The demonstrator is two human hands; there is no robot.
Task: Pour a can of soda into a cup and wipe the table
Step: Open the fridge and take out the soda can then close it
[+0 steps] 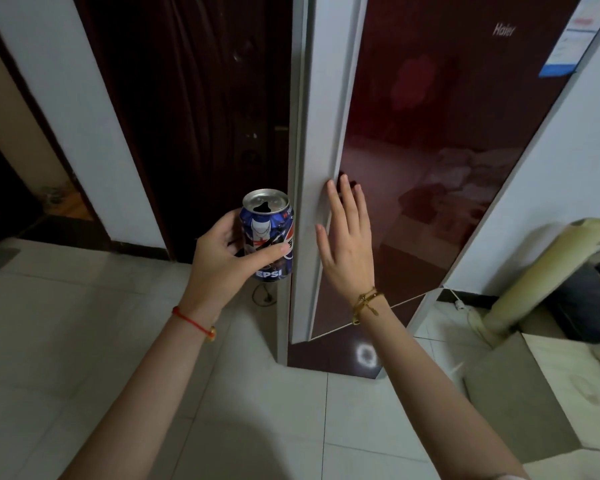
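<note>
One can (270, 235) of blue Pepsi stands upright in the left hand (222, 259), fingers and thumb curled round its middle, just beside the fridge door (430, 168); its top looks already open, so keeping it level matters. Pushing the door shut calls for a flat, steady press from the right hand (347, 244), whose straight, spread fingers lie on the door's white edge. No cup shows.
</note>
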